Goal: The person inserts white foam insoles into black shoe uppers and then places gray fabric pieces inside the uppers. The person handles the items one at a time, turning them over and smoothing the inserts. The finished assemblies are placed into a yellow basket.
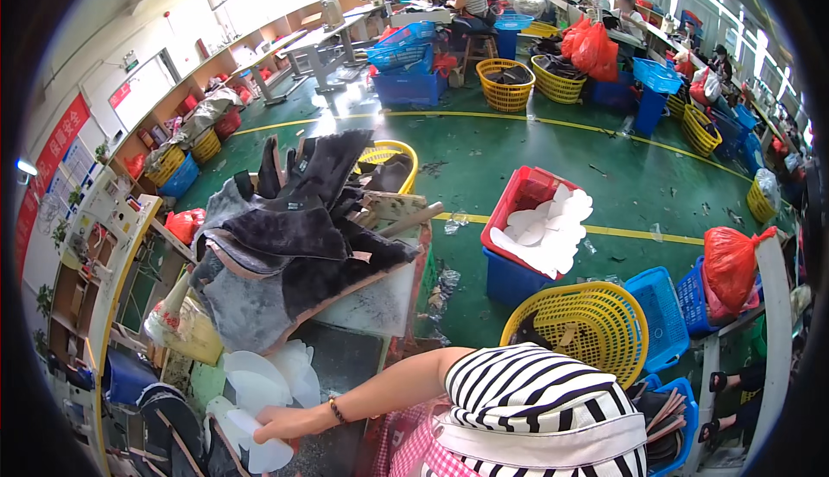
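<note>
My right hand [289, 423] reaches left across the work surface, a dark beaded bracelet [335, 410] at its wrist. Its fingers are closed on the edge of a thin white sheet piece [272, 456] with rounded outlines. More white rounded pieces [257, 382] lie overlapping just beyond it. Dark fuzzy pieces with pale edges [180, 425] lie beside the hand at the lower left. A large heap of black and grey fleecy material [289, 244] is piled on the bench beyond. My left hand is out of the picture.
A pale yellow container [192, 330] stands left of the heap. To the right are a red crate [501, 218] of white pieces on a blue bin [514, 280], a yellow basket [629, 322] and a blue crate [661, 304]. Several people sit at far benches.
</note>
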### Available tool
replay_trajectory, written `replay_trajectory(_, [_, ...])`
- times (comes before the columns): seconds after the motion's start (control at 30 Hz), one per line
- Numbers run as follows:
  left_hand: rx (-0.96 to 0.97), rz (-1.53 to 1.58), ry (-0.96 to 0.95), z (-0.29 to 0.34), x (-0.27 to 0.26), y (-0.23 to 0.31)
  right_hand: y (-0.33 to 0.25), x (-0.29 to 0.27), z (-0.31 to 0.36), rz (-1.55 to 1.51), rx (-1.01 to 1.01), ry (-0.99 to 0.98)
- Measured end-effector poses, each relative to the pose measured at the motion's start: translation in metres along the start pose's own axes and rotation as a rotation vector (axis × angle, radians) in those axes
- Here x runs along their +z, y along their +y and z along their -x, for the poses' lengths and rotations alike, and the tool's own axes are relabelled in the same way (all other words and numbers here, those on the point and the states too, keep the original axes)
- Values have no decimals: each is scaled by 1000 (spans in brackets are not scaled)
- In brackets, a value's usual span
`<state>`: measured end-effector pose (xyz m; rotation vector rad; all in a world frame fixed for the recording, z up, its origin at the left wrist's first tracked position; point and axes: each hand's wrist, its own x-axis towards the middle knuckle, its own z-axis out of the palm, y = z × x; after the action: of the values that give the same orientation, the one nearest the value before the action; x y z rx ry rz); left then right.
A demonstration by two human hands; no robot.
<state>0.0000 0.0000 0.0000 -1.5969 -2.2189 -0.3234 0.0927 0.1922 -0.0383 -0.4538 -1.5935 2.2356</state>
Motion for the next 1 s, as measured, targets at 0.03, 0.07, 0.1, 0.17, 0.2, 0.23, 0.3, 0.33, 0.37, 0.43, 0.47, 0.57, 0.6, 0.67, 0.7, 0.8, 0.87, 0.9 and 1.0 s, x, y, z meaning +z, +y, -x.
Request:
replay_trajectory(0.03, [-74, -10, 27, 8, -7, -6, 2, -5, 2, -84, 8, -1])
replay_trajectory(0.07, [-149, -22, 54, 15, -11, -16, 5, -11, 4, -168, 15, -4])
replay_trajectory(0.1, [-243, -140, -18, 39, -7, -39, 24, -13, 16, -204, 5, 60])
replay_trajectory(0.17, [-370, -399, -80, 66, -5, -60, 42, -24, 16, -195, -62, 125])
replay_trajectory(0.2, [-459, -393, -94, 85, -5, -70, 56, -23, 14, -90, -41, 86])
replay_trajectory(0.23, [-504, -386, -118, 95, 1, -78, 67, -28, 11, 14, -24, 35])
replay_trajectory(0.3, [-596, -354, -119, 114, 11, -88, 70, -22, 24, 229, -93, 81])
replay_trajectory(0.33, [-573, -276, -91, 121, 24, -99, 57, -24, 35, 193, -74, 44])
replay_trajectory(0.37, [-510, -198, -59, 115, 35, -110, 55, -36, 41, 314, -45, 44])
replay_trajectory(0.43, [-409, -152, 35, 113, 45, -121, 58, -32, 35, 371, 52, 145])
replay_trajectory(0.47, [-382, -185, 48, 112, 40, -119, 70, -34, 35, 307, -45, 177])
replay_trajectory(0.57, [-334, -182, 160, 119, 16, -112, 69, -29, 43, 111, -91, 113])
replay_trajectory(0.6, [-323, -184, 182, 116, 9, -109, 68, -28, 41, 110, -81, 121])
replay_trajectory(0.67, [-288, -136, 247, 102, 22, -103, 66, -31, 35, 107, -98, 104])
replay_trajectory(0.7, [-276, -121, 274, 97, 25, -97, 65, -29, 33, 108, -102, 107])
replay_trajectory(0.8, [-307, -74, 307, 67, 46, -56, 67, -34, 29, 6, -110, 105])
replay_trajectory(0.87, [-311, 8, 264, 51, 65, -30, 57, -32, 25, -78, -103, 135])
replay_trajectory(0.9, [-315, 78, 242, 51, 70, -19, 49, -30, 24, -117, -96, 155])
replay_trajectory(1.0, [-432, 458, 154, 61, 45, -7, 21, -11, 23, -97, -75, 109])
